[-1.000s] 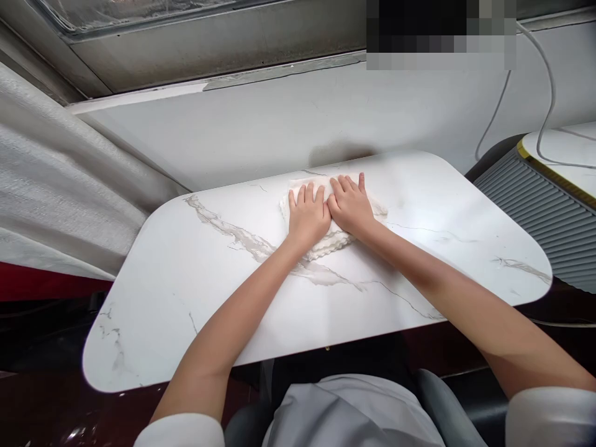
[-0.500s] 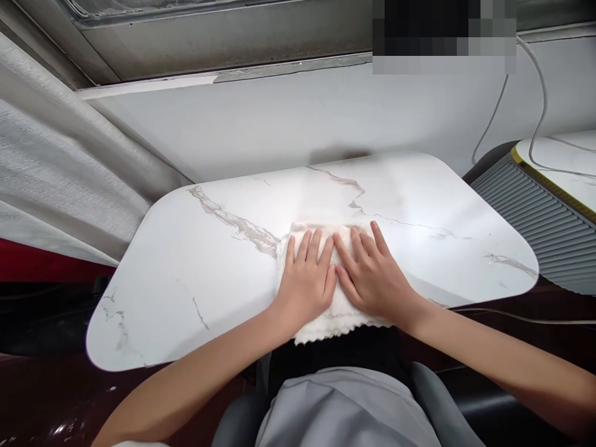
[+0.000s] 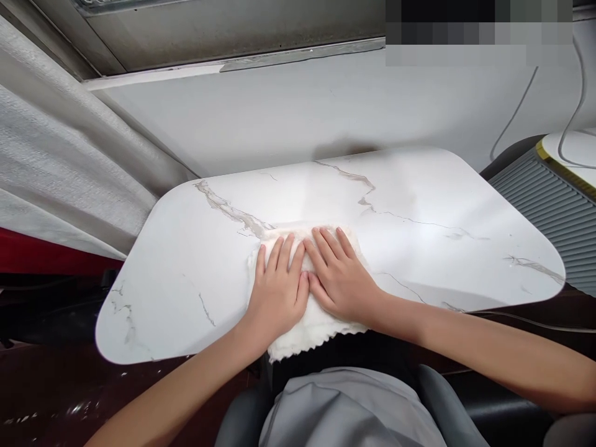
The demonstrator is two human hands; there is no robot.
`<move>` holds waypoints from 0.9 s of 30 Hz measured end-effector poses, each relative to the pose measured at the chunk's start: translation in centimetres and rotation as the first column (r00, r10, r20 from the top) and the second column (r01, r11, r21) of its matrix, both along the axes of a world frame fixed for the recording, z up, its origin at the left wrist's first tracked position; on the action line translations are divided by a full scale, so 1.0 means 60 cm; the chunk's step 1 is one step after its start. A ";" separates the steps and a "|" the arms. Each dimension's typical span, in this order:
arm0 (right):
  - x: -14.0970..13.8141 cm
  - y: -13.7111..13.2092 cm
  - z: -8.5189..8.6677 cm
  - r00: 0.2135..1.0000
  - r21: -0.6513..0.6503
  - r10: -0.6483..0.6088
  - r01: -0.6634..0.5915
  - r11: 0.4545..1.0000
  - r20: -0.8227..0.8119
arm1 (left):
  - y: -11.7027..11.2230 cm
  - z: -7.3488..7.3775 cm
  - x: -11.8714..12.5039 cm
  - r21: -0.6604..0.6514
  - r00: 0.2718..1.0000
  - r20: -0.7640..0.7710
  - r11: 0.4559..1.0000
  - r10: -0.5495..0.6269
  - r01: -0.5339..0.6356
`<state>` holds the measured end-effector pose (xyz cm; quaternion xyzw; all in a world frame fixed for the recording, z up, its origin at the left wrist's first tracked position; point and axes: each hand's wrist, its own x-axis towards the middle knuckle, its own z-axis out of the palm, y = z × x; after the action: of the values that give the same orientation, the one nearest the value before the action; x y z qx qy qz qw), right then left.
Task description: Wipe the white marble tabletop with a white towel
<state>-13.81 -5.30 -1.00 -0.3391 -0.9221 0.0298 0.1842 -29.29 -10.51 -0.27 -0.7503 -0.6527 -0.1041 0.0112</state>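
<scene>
A fluffy white cloth (image 3: 310, 326) lies on the marble-patterned white table (image 3: 447, 242), close to its front edge. Its scalloped near border hangs over that edge. My left hand (image 3: 277, 292) rests flat on the cloth's left half, fingers stretched forward and slightly spread. On the right half, my right hand (image 3: 342, 276) presses palm down with its fingers extended. The two thumbs nearly touch in the middle. Both hands cover much of the cloth.
A white curtain (image 3: 60, 124) hangs at the left, beside the table. Behind the table stands a pale wall (image 3: 261, 118) under a metal window frame (image 3: 233, 31). At right are a ribbed grey unit (image 3: 554, 205) and a thin cable (image 3: 516, 112). Chair arms flank my lap.
Both hands have slid left across the table, and the cloth has moved with them. The view has shifted slightly too. Both hands remain flat.
</scene>
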 end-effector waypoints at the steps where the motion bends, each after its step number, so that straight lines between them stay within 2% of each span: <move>1: -0.006 0.008 0.000 1.000 0.002 -0.006 0.006 1.000 0.002 | 0.009 0.000 -0.006 -0.005 1.000 0.000 1.000 0.004 -0.004; 6: -0.037 0.068 -0.003 0.998 -0.017 -0.062 0.063 0.998 0.004 | 0.078 0.004 -0.038 -0.044 1.000 -0.001 0.999 -0.008 0.007; 9: -0.054 0.118 -0.004 0.994 -0.047 -0.111 0.111 0.993 0.008 | 0.137 0.008 -0.055 -0.071 1.000 -0.004 0.997 -0.027 0.026; 14: -0.083 0.207 -0.011 0.960 -0.090 -0.274 0.269 0.959 -0.047 | 0.243 0.010 -0.080 -0.073 0.997 0.013 0.994 -0.080 0.080; 17: -0.097 0.251 -0.014 0.945 -0.098 -0.320 0.314 0.945 -0.065 | 0.293 0.008 -0.092 -0.058 0.995 0.042 0.994 -0.091 0.093; 21: -0.111 0.295 -0.010 0.952 -0.107 -0.303 0.297 0.949 -0.049 | 0.334 0.005 -0.104 -0.034 0.995 0.077 0.997 -0.068 0.071; 27: -0.131 0.341 -0.005 0.955 -0.118 -0.294 0.288 0.950 -0.033 | 0.373 0.001 -0.126 -0.004 0.991 0.128 0.999 -0.046 0.047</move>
<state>-21.69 15.13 -1.30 -0.4802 -0.8539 0.0625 0.1905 -36.87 11.87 -0.20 -0.7571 -0.6349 -0.1497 -0.0358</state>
